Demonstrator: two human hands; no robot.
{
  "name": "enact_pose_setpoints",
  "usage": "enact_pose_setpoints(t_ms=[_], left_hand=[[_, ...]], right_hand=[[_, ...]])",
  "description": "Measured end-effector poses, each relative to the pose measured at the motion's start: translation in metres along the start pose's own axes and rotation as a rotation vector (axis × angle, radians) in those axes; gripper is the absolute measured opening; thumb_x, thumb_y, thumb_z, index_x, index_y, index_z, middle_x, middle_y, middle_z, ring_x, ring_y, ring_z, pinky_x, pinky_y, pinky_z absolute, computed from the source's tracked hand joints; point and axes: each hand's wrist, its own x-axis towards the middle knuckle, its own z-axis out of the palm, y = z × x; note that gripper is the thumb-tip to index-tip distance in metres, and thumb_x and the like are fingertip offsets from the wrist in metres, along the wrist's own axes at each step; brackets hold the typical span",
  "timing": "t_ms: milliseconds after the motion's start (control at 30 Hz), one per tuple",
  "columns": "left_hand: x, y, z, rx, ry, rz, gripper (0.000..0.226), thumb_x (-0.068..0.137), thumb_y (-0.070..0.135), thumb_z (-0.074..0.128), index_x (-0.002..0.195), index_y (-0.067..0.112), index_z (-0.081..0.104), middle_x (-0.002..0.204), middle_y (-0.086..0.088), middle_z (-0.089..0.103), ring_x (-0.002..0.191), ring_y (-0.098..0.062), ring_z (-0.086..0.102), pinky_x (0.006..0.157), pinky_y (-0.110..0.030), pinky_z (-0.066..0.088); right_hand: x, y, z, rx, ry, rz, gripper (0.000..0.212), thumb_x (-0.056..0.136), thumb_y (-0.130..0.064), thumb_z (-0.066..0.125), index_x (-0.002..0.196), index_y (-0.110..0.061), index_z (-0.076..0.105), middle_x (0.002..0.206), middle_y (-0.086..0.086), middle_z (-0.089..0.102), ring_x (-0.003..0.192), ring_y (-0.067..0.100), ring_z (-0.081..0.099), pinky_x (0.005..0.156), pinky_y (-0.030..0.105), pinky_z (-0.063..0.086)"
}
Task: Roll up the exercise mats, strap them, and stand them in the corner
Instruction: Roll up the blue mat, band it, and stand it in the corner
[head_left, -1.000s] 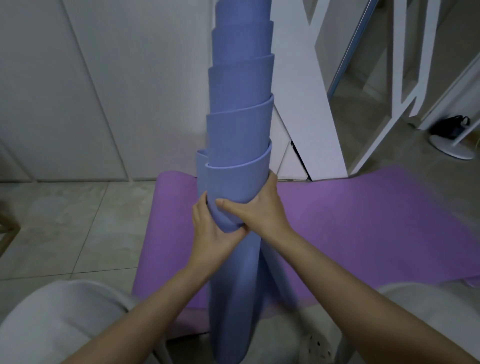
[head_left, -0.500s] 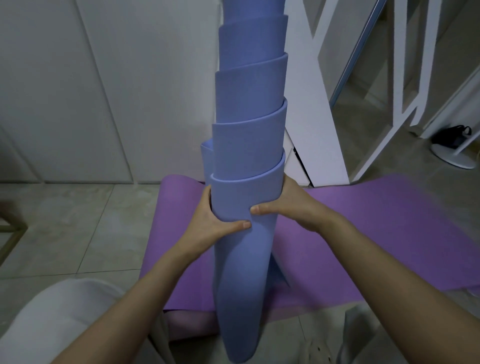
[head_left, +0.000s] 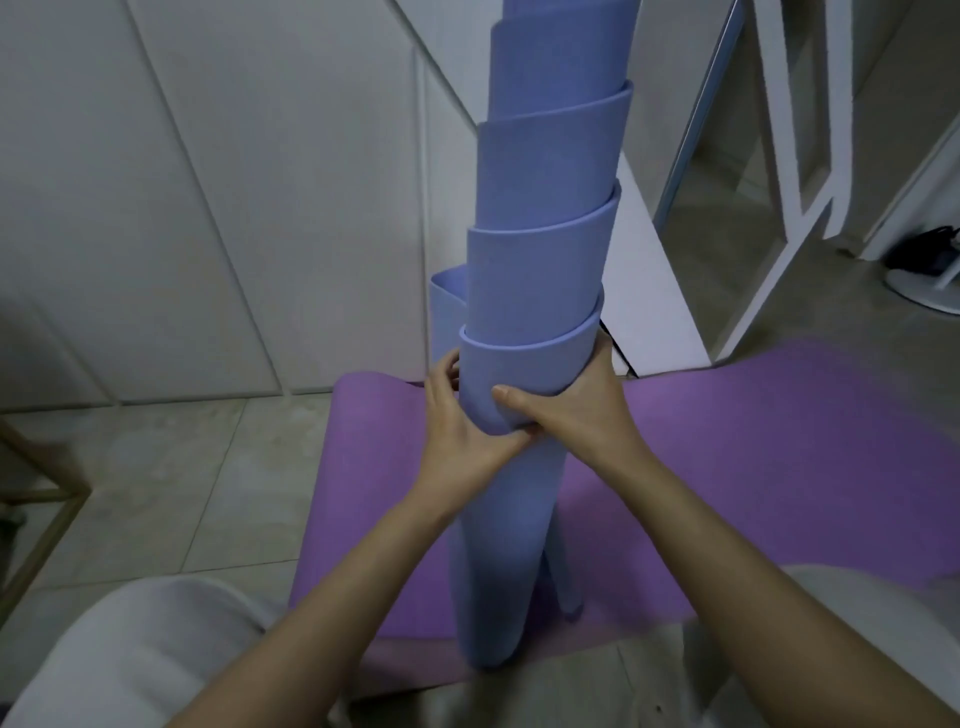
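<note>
Pale tiled floor (head_left: 156, 467) meets a wall of white panels (head_left: 208, 182), seen from above by a person looking down at their own bare arms. A purple mat (head_left: 753, 467) lies flat and unrolled on the floor, stretching from the centre out to the right.

Standing upright on the near edge of the purple mat is a rolled blue mat (head_left: 540, 270). Its roll is uneven: the inner layers have slid upward in stepped rings, like a telescope, and the top runs out of view. A loose outer edge of the blue mat sticks up at the roll's left side.

Both hands grip the blue mat around the lowest ring, about halfway up the visible roll. The left hand (head_left: 457, 441) wraps it from the left, its fingers (head_left: 448, 370) curled round the far side and the thumb pressed across the front. The right hand (head_left: 576, 410) clasps it from the right, thumb (head_left: 511, 397) laid across the front just above the left thumb, the other fingers hidden behind the roll.

Knees in light grey trousers (head_left: 130, 649) show at the bottom corners. A white slanted frame (head_left: 649, 270) stands behind the roll. A wooden frame (head_left: 47, 519) sits at the far left, and a dark object (head_left: 930, 249) rests on a white round base (head_left: 924, 291) at the far right.
</note>
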Motion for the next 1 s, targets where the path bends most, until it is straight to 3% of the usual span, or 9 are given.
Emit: enact_pose_setpoints(t_ms=[133,233,333,433,500,633,733,867,1000], left_hand=[[0.009,-0.001,-0.014,-0.009,-0.167,-0.066,0.081,0.039,0.050,0.078,0.110,0.041,0.040,0.127,0.004,0.044,0.109,-0.006,0.049,0.081,-0.021,0.050],[0.015,-0.001,-0.018,0.109,-0.259,-0.069,0.111,0.036,0.050,0.080,0.133,0.037,0.027,0.131,0.004,0.036,0.120,-0.011,0.042,0.094,-0.026,0.047],[0.014,0.003,-0.019,0.206,-0.325,-0.065,0.133,0.036,0.053,0.080,0.147,0.035,0.009,0.136,0.007,0.023,0.132,-0.006,0.029,0.107,-0.030,0.034],[0.010,0.006,-0.020,0.198,-0.393,-0.024,0.123,0.043,0.045,0.084,0.144,0.028,0.017,0.141,0.011,0.032,0.130,-0.002,0.037,0.101,-0.025,0.041],[0.011,0.010,-0.020,0.142,-0.414,-0.019,0.108,0.047,0.033,0.087,0.137,0.026,0.028,0.132,0.014,0.047,0.118,0.003,0.050,0.088,-0.017,0.048],[0.017,0.014,-0.022,0.134,-0.365,-0.029,0.096,0.049,0.019,0.092,0.127,0.024,0.036,0.119,0.014,0.055,0.104,0.008,0.056,0.079,-0.013,0.050],[0.019,0.012,-0.022,0.152,-0.343,-0.037,0.093,0.047,0.027,0.090,0.123,0.026,0.038,0.117,0.013,0.056,0.103,0.006,0.057,0.077,-0.015,0.051],[0.022,0.013,-0.018,0.164,-0.170,-0.008,0.085,0.048,0.037,0.089,0.116,0.028,0.039,0.106,0.021,0.054,0.097,0.004,0.057,0.069,-0.009,0.049],[0.008,0.011,0.010,0.203,-0.079,0.047,0.086,0.050,0.038,0.083,0.119,0.031,0.032,0.111,0.015,0.053,0.098,0.003,0.056,0.074,-0.005,0.045]], right_hand=[[0.004,0.016,-0.035,0.094,-0.157,0.064,0.088,0.054,-0.016,0.091,0.128,-0.018,0.043,0.119,-0.011,0.058,0.106,0.002,0.058,0.079,0.017,0.054],[0.005,0.021,-0.049,0.096,-0.298,0.096,0.093,0.052,-0.020,0.091,0.133,-0.018,0.044,0.123,-0.008,0.059,0.110,0.006,0.059,0.082,0.021,0.054],[0.006,0.020,-0.055,0.109,-0.392,0.103,0.078,0.063,-0.003,0.085,0.131,-0.017,0.049,0.117,-0.011,0.064,0.104,0.002,0.062,0.079,0.018,0.053],[0.008,0.018,-0.060,0.086,-0.489,0.100,0.068,0.065,0.003,0.080,0.120,-0.028,0.054,0.107,-0.018,0.068,0.102,0.001,0.063,0.077,0.018,0.052],[0.010,0.018,-0.060,0.102,-0.519,0.109,0.070,0.065,0.003,0.080,0.119,-0.030,0.053,0.109,-0.016,0.068,0.104,0.003,0.063,0.079,0.020,0.053],[0.012,0.022,-0.052,0.152,-0.453,0.132,0.084,0.056,-0.008,0.084,0.130,-0.025,0.048,0.117,-0.012,0.065,0.106,0.004,0.062,0.078,0.020,0.053],[0.013,0.024,-0.048,0.146,-0.426,0.168,0.089,0.056,-0.014,0.086,0.133,-0.026,0.044,0.122,-0.009,0.061,0.108,0.007,0.061,0.077,0.018,0.053],[-0.001,0.021,-0.026,0.067,-0.130,0.127,0.092,0.062,-0.017,0.088,0.136,-0.021,0.034,0.119,-0.013,0.049,0.108,0.001,0.052,0.072,0.005,0.048],[-0.011,0.022,0.004,0.111,0.127,0.052,0.106,0.042,-0.030,0.088,0.133,-0.015,0.036,0.125,-0.006,0.052,0.113,0.005,0.055,0.088,0.026,0.053]])
